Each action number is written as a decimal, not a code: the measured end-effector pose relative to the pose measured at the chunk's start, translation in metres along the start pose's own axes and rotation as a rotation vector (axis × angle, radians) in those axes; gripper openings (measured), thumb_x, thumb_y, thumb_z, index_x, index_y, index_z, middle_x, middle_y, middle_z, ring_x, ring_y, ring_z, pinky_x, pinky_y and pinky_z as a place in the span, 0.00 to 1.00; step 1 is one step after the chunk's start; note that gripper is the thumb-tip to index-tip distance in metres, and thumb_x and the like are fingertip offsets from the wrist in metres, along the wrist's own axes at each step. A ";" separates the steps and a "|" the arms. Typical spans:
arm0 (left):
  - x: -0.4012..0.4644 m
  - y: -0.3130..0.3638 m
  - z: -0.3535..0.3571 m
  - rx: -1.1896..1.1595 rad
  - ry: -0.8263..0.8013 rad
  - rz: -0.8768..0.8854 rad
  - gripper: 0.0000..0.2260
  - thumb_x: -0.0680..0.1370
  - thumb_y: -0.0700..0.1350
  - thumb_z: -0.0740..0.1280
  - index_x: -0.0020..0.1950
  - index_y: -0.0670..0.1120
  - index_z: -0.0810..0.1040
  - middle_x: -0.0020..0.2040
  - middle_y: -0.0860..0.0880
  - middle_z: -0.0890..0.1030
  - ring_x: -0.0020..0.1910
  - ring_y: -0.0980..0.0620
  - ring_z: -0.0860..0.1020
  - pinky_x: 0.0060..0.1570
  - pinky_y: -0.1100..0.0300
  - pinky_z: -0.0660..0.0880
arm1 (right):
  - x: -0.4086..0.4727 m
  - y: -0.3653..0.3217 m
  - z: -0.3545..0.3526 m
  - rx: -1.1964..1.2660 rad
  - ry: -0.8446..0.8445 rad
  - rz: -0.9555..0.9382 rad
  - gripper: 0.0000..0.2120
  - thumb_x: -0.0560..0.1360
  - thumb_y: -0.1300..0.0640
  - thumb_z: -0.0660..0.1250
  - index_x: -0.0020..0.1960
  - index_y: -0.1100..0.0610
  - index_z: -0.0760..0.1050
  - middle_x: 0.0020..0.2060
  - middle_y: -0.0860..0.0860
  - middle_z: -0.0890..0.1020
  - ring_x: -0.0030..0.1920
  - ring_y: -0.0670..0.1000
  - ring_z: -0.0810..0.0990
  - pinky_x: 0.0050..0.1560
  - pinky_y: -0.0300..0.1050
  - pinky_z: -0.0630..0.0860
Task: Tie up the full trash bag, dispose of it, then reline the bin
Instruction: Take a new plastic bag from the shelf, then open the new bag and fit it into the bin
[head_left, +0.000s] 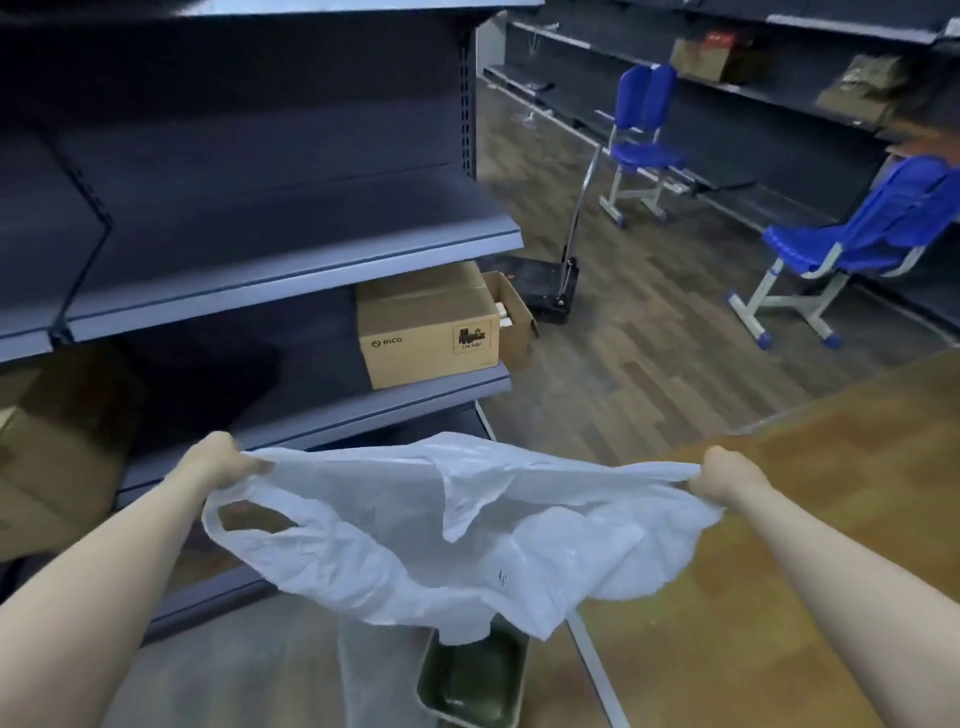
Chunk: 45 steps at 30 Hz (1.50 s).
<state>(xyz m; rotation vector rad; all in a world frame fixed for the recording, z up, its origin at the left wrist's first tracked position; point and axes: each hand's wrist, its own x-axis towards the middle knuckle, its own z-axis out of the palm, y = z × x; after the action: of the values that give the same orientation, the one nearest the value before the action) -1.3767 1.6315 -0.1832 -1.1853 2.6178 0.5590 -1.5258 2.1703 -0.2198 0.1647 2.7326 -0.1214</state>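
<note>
Stretching between the two hands, a white plastic bag (441, 525) hung spread out in the air directly above the bin (470, 680), its lowest fold dipping toward the bin's open top without clearly touching it. The left hand (221, 462) clenched one upper edge of the bag up and to the left of the bin, fingers curled over the bunched plastic, with a loop handle of the bag drooping just below that fist. The right hand (724, 480) gripped the opposite edge up and to the right of the bin, knuckles upward and fingers wrapped round the gathered film. Both forearms reached forward and outward, nearly straight, so the bag's top edge was pulled taut between the fists while its middle sagged in loose folds. The bin was a dark green rectangular container standing on the floor. Left of the bin rose dark metal shelving (291, 265) carrying a cardboard box (428, 332). Right of the bin lay a wooden tabletop (810, 519). Beyond the bin, well apart from it, stood two blue chairs (644, 150).
</note>
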 end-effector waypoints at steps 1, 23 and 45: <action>0.000 -0.006 -0.004 -0.021 0.010 -0.031 0.16 0.72 0.47 0.73 0.33 0.38 0.72 0.30 0.44 0.75 0.33 0.44 0.74 0.33 0.57 0.66 | 0.000 -0.002 -0.001 0.033 0.043 0.037 0.16 0.73 0.48 0.66 0.38 0.59 0.67 0.39 0.54 0.77 0.42 0.57 0.78 0.35 0.42 0.70; -0.011 -0.012 -0.044 0.133 0.307 0.009 0.03 0.73 0.32 0.62 0.40 0.37 0.71 0.47 0.36 0.78 0.44 0.37 0.77 0.41 0.50 0.73 | -0.025 -0.054 -0.040 -0.308 0.296 -0.066 0.11 0.76 0.67 0.57 0.56 0.60 0.72 0.56 0.57 0.79 0.57 0.59 0.78 0.51 0.48 0.75; -0.089 0.147 0.053 -0.394 -0.578 0.578 0.27 0.61 0.51 0.79 0.54 0.50 0.71 0.42 0.53 0.74 0.35 0.55 0.75 0.20 0.66 0.68 | -0.110 -0.265 -0.033 0.641 -0.208 -0.565 0.14 0.75 0.58 0.63 0.33 0.54 0.63 0.32 0.49 0.71 0.33 0.46 0.70 0.33 0.39 0.64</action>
<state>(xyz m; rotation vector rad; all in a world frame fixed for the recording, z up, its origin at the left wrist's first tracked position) -1.4273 1.8029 -0.1635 -0.2240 2.3457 1.3366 -1.4734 1.9005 -0.1303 -0.4267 2.3619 -1.0975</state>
